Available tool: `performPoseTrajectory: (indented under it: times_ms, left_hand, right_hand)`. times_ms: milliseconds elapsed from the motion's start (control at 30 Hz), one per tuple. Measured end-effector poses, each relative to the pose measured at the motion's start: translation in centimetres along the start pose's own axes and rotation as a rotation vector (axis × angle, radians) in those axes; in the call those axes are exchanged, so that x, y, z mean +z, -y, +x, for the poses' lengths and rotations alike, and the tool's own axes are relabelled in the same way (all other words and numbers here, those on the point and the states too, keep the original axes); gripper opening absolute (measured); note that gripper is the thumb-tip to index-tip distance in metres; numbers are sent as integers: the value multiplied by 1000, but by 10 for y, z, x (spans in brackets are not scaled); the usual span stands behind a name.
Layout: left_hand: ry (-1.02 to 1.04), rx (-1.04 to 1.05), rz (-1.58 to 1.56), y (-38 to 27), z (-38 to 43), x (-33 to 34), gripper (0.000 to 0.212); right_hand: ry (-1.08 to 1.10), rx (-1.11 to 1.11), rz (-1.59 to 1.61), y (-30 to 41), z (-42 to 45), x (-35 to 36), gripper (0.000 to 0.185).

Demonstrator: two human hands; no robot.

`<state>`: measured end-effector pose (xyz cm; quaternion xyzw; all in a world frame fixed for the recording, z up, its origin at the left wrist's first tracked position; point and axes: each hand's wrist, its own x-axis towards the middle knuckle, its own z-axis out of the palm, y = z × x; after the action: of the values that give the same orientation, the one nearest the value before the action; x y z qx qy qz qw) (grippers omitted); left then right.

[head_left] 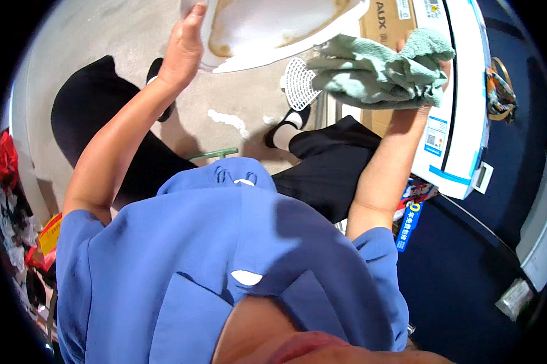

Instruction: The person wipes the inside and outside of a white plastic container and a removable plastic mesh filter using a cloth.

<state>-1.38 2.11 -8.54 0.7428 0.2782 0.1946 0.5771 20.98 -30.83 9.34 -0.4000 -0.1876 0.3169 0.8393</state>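
Note:
My left hand (182, 52) grips the left rim of a white plastic basin-like part (273, 27), whose inner edges carry brown stains. The top of that part runs out of view. In my right hand (422, 109) is a bunched pale green cloth (382, 73), which hides most of the fingers. It is held to the right of the white part, apart from it. Just left of the cloth, a white fan-shaped slotted grille (300, 84) shows near my foot, partly covered by the cloth.
A cardboard box (371, 119) and a long white appliance (467, 91) with blue tape stand on the right. White foam or liquid (228, 120) marks the concrete floor (250, 93). A green bar (214, 154) shows between my legs. Red and clear plastic bags (9, 159) are at the far left.

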Motion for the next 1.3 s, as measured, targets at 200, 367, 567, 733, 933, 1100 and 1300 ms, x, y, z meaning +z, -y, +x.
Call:
performPoseTrajectory:
  times_ms: [200,367,567,733,933,1100,1300]
  left_hand:
    - [66,-54,26,-21,3,-1,65]
    - [147,-81,5,-52,-20,17,64]
    - [307,-242,-119,-60,-45,25,63]
    - [554,-236,-99,-51,-37,19,69]
    - [452,-298,-123,-52,-43,22,65]
    - [474,-324,-96,-68,-37,13,71]
    - [484,-263,-59,-67,-42,15,65]
  right_hand:
    - [92,167,172,-15,7,-3,51]
    - [-162,157,-407,-45,6,61,39]
    - [-13,175,-1574,-148,9,71,36]
    - [253,-89,-1906,-200,-6,85,22]
    - [276,-116,-2214,-195,2,63,21]
    - [433,-154,-2075,-202,-6,82,21]
    - [203,-84,-2077,-190,11,65,24]
